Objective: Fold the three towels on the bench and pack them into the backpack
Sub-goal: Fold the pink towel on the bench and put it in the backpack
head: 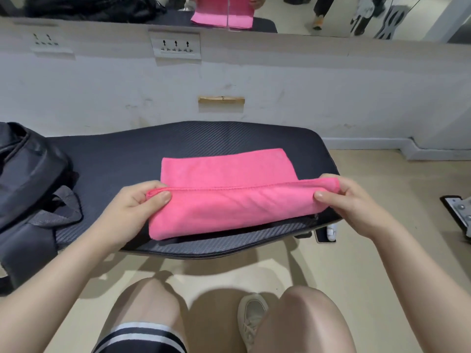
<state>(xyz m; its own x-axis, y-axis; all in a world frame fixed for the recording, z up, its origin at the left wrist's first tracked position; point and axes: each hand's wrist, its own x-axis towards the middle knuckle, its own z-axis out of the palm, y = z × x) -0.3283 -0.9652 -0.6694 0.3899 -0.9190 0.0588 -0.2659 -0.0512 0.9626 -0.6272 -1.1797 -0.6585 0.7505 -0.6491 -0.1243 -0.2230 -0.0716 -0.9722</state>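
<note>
Backpack (23, 179): dark grey, at the far left, resting on the left end of the bench and hanging over its near edge; grey webbing straps (61, 207) trail from it onto the bench top.
Bench (114, 159): black padded top with a woven texture, running left to right in front of the person, close to a white wall.
Left hand (135, 207): thumb on top and fingers curled under, pinching the left corner of the towel's raised edge.
Pink towel (229, 189): the only towel visible on the bench, lying right of the middle; its far part lies flat on the pad, and its near part is lifted into a fold whose stitched hem runs straight between the two hands. The lower fold sits just above the bench's near edge.
Right hand (351, 202): thumb on the near side and fingers behind, gripping the right corner of the same raised edge, level with the left hand.
Wall sockets (175, 45): a white plate with three outlets on the far wall, above and left of the towel; a second plate (46, 40) sits further left.
Mirror (293, 14): along the top of the far wall, showing a pink towel's reflection.
Shoe (251, 319): pale sneaker on the tan floor, near, between the person's knees.
</note>
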